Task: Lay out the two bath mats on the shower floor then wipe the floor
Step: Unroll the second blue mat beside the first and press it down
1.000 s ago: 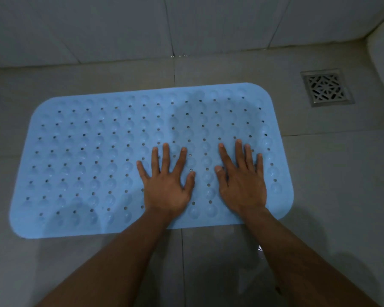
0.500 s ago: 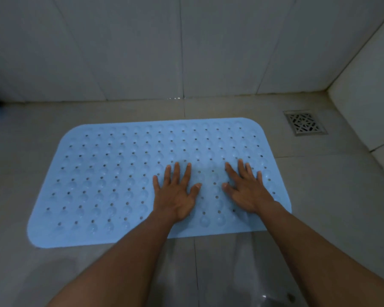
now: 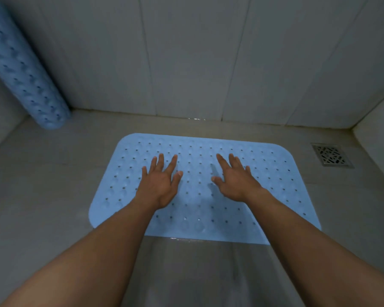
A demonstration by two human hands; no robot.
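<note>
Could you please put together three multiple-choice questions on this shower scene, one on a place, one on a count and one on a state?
1. Where is the floor drain?
A. To the right of the flat bath mat
B. Under the mat
C. At the left wall

2. How many bath mats are in view?
A. One
B. Two
C. Three

3. What state is the second mat in?
A. Spread flat
B. Rolled up and leaning in the left corner
C. Folded in the hands

Answers:
1 A: the metal grate sits in the floor past the mat's right edge.
2 B: one flat, one rolled.
3 B: it stands as a tilted tube, while the left hand and right hand are spread open over the flat mat.
</note>
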